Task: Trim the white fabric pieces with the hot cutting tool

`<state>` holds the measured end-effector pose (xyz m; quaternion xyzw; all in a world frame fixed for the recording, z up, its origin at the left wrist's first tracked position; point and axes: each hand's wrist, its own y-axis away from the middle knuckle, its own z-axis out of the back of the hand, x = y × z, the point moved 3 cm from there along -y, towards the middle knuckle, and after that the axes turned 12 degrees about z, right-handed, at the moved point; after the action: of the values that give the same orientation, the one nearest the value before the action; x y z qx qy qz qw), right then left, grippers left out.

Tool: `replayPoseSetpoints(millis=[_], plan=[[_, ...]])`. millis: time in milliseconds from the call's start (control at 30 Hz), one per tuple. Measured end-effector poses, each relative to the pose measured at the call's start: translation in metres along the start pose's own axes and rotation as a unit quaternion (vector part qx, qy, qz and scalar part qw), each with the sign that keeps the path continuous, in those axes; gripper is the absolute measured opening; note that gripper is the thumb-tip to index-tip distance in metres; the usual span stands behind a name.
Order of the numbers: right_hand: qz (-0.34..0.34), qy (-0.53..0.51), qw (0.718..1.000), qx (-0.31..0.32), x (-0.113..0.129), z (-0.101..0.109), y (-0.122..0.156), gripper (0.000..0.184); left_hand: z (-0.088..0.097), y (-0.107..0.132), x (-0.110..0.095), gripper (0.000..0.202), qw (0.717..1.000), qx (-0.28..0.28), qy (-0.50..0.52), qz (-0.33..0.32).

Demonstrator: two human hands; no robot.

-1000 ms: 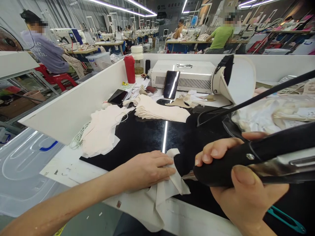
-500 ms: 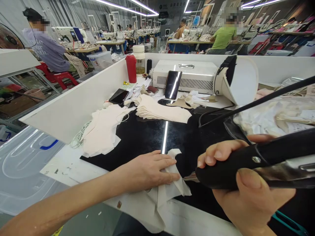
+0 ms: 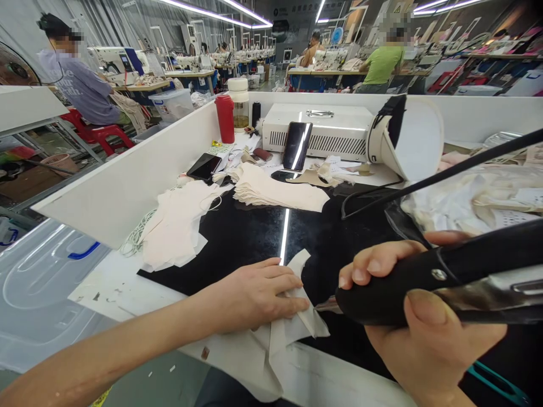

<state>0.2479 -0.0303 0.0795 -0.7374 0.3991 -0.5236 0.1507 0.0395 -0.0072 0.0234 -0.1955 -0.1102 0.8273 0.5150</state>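
Note:
My left hand (image 3: 267, 294) lies with its fingers stretched out, pressing a cream fabric piece (image 3: 300, 260) onto the black table surface (image 3: 250, 240). Part of that fabric is under my fingers, and a longer pale flap (image 3: 250, 356) hangs over the front edge. My right hand (image 3: 441, 339) is wrapped around a thick black handheld tool (image 3: 390, 294) with a metal lever along its side. Its exact kind is unclear. The tool is raised close to the camera, right of the fabric. Stacked cream fabric pieces (image 3: 280, 189) lie farther back, with another pile (image 3: 173, 226) at left.
A black cable (image 3: 449, 176) slants across the right side above white bagged material (image 3: 445, 195). At the back stand a vented white box (image 3: 316, 133), a phone (image 3: 297, 146), a red bottle (image 3: 225, 118) and a white lampshade-like cone (image 3: 419, 138). A teal-handled tool (image 3: 500, 384) lies lower right.
The upper end of the fabric by my left fingers now stretches a little farther up the table. Both hands keep nearly the same place and grip.

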Motion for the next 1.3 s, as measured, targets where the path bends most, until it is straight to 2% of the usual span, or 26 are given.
replayPoseSetpoints(millis=[133,433,700,1000,1100,1300], plan=[[0.0,-0.003,1.0,-0.001,-0.001,0.0,-0.001,0.046,-0.002,0.002,0.002,0.025,1.0,0.003,0.019,0.022],[-0.007,0.001,0.999,-0.043,-0.006,-0.004,-0.001,0.049,-0.009,0.006,0.005,0.028,0.999,0.007,0.032,0.026],[0.005,-0.015,1.0,-0.014,-0.011,-0.011,-0.001,0.044,-0.008,0.006,0.003,0.029,0.999,0.013,0.039,0.033],[0.006,-0.002,1.0,-0.026,-0.021,-0.013,-0.006,0.046,-0.007,0.007,0.002,0.026,0.999,0.021,0.023,0.042],[0.005,0.021,0.999,-0.024,-0.021,-0.013,-0.005,0.044,-0.01,0.008,-0.008,0.027,0.999,0.005,0.007,0.053],[0.003,-0.001,1.0,-0.005,-0.011,-0.009,-0.001,0.043,-0.009,0.013,-0.047,0.027,0.991,-0.053,-0.041,0.116]])
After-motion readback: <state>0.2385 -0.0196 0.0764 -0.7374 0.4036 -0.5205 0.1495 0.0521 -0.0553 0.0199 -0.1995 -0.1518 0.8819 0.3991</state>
